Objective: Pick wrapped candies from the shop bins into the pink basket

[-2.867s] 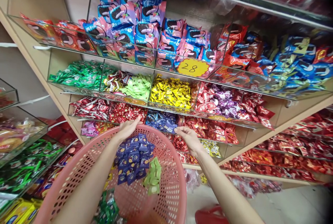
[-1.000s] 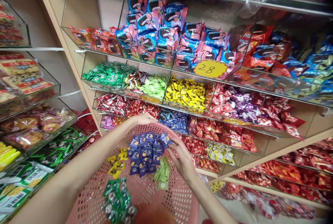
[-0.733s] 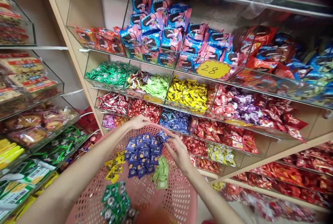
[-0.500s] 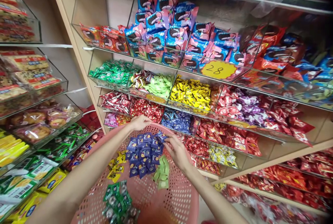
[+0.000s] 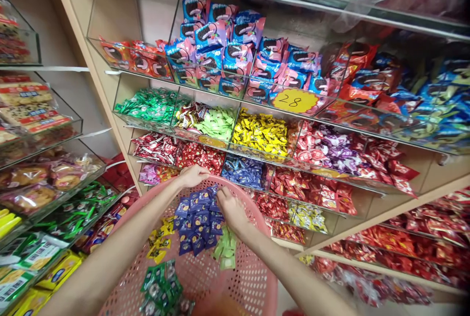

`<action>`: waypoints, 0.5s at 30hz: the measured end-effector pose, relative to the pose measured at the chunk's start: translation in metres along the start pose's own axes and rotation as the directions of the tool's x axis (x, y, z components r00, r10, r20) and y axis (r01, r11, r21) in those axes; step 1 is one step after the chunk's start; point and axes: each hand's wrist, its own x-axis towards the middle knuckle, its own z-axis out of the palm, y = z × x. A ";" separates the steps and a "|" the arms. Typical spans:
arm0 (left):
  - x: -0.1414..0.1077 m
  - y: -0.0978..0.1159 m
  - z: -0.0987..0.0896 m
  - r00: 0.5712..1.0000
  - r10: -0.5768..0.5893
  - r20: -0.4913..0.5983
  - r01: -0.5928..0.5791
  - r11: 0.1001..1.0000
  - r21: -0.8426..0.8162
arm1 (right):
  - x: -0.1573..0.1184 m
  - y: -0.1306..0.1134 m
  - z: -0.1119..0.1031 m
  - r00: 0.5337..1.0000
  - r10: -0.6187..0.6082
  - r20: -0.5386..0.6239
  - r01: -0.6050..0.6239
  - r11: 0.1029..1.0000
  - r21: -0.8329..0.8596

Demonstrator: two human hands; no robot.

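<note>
A round pink plastic basket (image 5: 257, 262) has its far rim against the candy shelves. My left hand (image 5: 194, 176) is closed on that rim. Inside the basket, my right hand (image 5: 230, 207) reaches over the right side of a pile of blue candy packets (image 5: 198, 220); its fingers are curled and bent down, and whatever lies under the fingertips is hidden. Around the blue pile lie yellow candies (image 5: 160, 240), light green candies (image 5: 225, 247) and dark green candies (image 5: 161, 282).
Ahead, clear shelf bins hold green candies (image 5: 149, 104), yellow candies (image 5: 260, 132) and blue candies (image 5: 242, 171). Above them are blue-pink snack packs (image 5: 211, 36) and a yellow tag (image 5: 295, 101) reading 28. Packaged biscuits (image 5: 27, 98) stand on the left shelves.
My right hand has moved left and slightly down, from the right edge of the blue pile to over it. The view has shifted a little, so the shelves appear farther left.
</note>
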 end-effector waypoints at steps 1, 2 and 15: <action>0.000 0.000 0.000 1.000 0.003 0.000 -0.003 1.000 0.009 | 0.000 -0.003 0.002 1.000 -0.001 0.030 0.003 0.996 -0.089; 0.000 0.001 -0.001 1.000 0.008 0.004 -0.008 1.000 0.012 | -0.001 -0.006 0.004 0.998 -0.004 0.059 0.014 0.985 -0.171; 0.011 0.008 0.006 0.999 0.022 0.033 -0.022 1.000 0.002 | -0.009 -0.011 0.001 0.995 -0.030 0.095 0.060 0.945 -0.321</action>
